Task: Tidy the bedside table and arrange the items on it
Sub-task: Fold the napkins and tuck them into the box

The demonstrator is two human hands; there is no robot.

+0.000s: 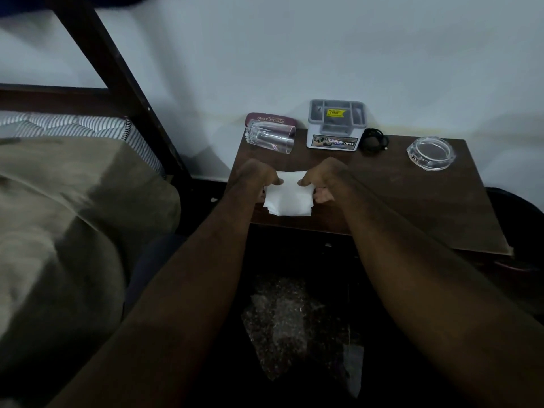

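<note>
A white tissue (290, 195) lies near the front left edge of the dark wooden bedside table (418, 207). My left hand (259, 179) pinches its left side and my right hand (322, 181) pinches its right side. Behind them a clear drinking glass (270, 136) lies on its side in front of a maroon spectacle case (269, 118). A grey desk organiser (337, 123) stands at the back, with a coiled black cable (374, 141) to its right. A clear glass ashtray (431, 153) sits at the back right.
A white wall rises behind the table. A bed with a dark wooden frame (117, 83), striped mattress (88, 125) and olive blanket (73, 216) fills the left. Dark speckled floor (294, 319) lies below the table's front edge.
</note>
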